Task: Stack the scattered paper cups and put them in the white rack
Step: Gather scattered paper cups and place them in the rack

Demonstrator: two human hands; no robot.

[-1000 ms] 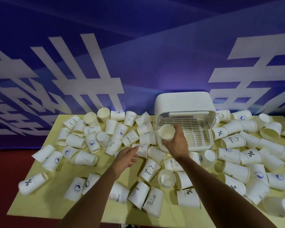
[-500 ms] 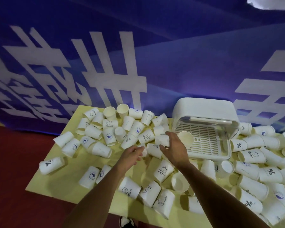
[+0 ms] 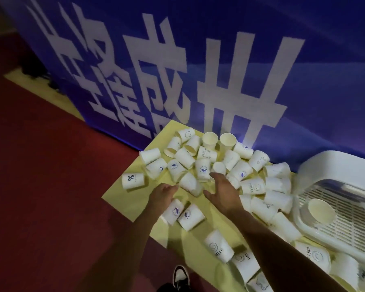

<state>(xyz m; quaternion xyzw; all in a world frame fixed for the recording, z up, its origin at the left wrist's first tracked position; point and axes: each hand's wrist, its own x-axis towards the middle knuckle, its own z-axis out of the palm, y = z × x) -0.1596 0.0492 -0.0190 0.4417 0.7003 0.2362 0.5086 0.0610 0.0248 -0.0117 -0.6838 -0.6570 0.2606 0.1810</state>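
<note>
One tipped cup [image 3: 190,183] lies between the left hand [image 3: 163,193] and right hand [image 3: 222,191], fingers [image 3: 215,176] apart. A second cup [image 3: 320,210] sits in the rack [image 3: 329,163].

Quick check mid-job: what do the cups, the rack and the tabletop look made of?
Cups look like thin matte paper, white with printed marks. Rack: probably smooth moulded white plastic, with a rounded hood and slotted grid floor. Tabletop: pale yellow, matte, flat; board or covering, cannot tell.
</note>
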